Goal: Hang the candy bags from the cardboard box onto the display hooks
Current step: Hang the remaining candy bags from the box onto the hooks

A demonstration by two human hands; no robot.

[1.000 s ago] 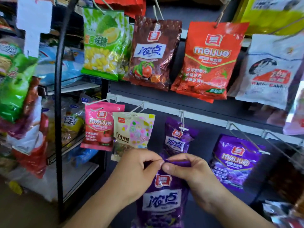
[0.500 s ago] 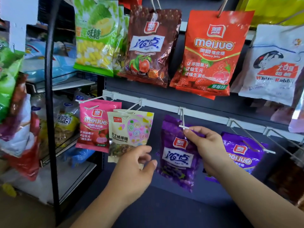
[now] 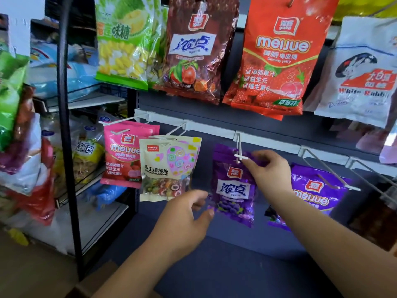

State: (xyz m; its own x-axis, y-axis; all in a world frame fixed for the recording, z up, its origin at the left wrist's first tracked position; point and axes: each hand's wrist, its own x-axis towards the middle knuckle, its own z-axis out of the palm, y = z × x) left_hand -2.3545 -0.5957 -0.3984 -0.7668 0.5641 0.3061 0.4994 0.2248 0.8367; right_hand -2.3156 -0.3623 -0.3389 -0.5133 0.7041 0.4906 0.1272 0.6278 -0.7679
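A purple grape candy bag [image 3: 233,190] hangs at the white display hook [image 3: 238,147] in the middle of the lower rail. My right hand [image 3: 268,171] pinches the bag's top edge right at the hook's tip. My left hand [image 3: 184,220] hovers by the bag's lower left corner, fingers apart and holding nothing. More purple bags hang behind this one on the same hook. A brown cardboard edge [image 3: 94,283] shows at the bottom left; its contents are out of view.
On the lower rail hang a pink bag [image 3: 123,160], a lollipop bag [image 3: 167,168] and a purple Meijue bag [image 3: 315,190], with bare hooks [image 3: 330,171] to the right. The upper row holds green, brown, red and white bags. A black wire rack [image 3: 66,125] stands left.
Both hands held the purple bag's top low in front of me. My right hand has raised it to the hook, and my left hand has let go and dropped beside the bag.
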